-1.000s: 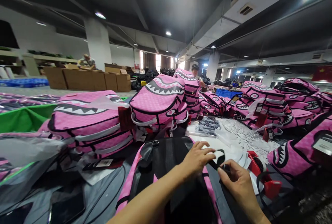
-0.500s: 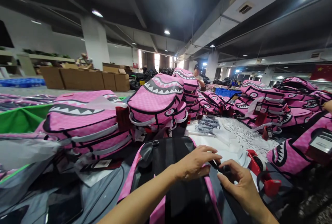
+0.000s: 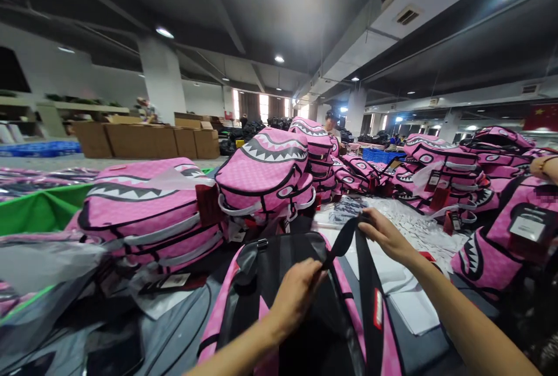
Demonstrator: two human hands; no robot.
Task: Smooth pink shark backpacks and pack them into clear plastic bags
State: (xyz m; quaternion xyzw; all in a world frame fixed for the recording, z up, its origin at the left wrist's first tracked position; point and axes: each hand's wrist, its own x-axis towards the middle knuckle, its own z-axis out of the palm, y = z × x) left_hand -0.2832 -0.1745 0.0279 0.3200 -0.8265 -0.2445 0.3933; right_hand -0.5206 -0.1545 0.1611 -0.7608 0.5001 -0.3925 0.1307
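Observation:
A pink and black backpack point(image 3: 305, 329) lies on the table in front of me, its black back panel facing up. My left hand point(image 3: 299, 289) is closed on a black strap point(image 3: 342, 241) above the panel. Further right and higher, my right hand point(image 3: 383, 233) pinches the same strap, which is pulled up into a bend between my hands. From there a wider black shoulder strap point(image 3: 368, 283) with a red and white label hangs down along the bag's right side.
Pink shark-mouth backpacks are stacked at left point(image 3: 143, 201), in the middle point(image 3: 264, 172) and at right point(image 3: 440, 161). White paper point(image 3: 412, 306) lies right of the bag. A phone-like dark slab point(image 3: 113, 338) rests at lower left. Another person's arm point(image 3: 544, 167) reaches in at far right.
My right hand has lifted up and away, drawing the strap out. My left hand has moved down and left. The red tape dispenser is now mostly hidden behind my right arm.

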